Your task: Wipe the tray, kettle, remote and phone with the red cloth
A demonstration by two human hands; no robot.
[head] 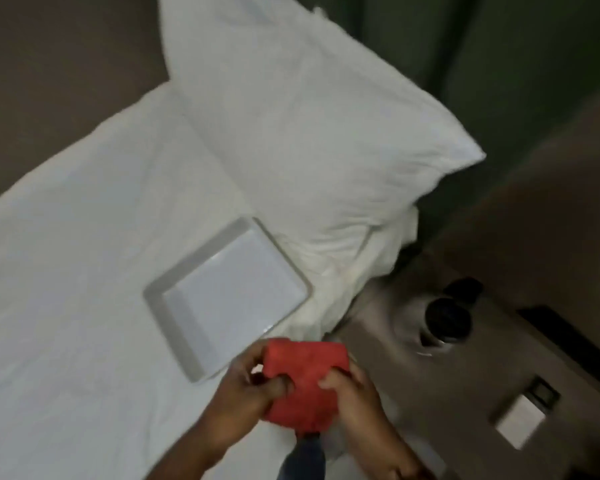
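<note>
Both of my hands hold the folded red cloth low in the frame, above the bed's edge. My left hand grips its left side and my right hand grips its right side. An empty white rectangular tray lies on the white bed just beyond the cloth. To the right, a kettle with a dark lid stands on the bedside table. A long dark object, perhaps the remote, lies at the table's far right; blur keeps me from telling. No phone is clearly visible.
A large white pillow leans at the head of the bed. The brown bedside table stands to the right, with a pale card or switch plate on it. Dark wall and curtain lie behind.
</note>
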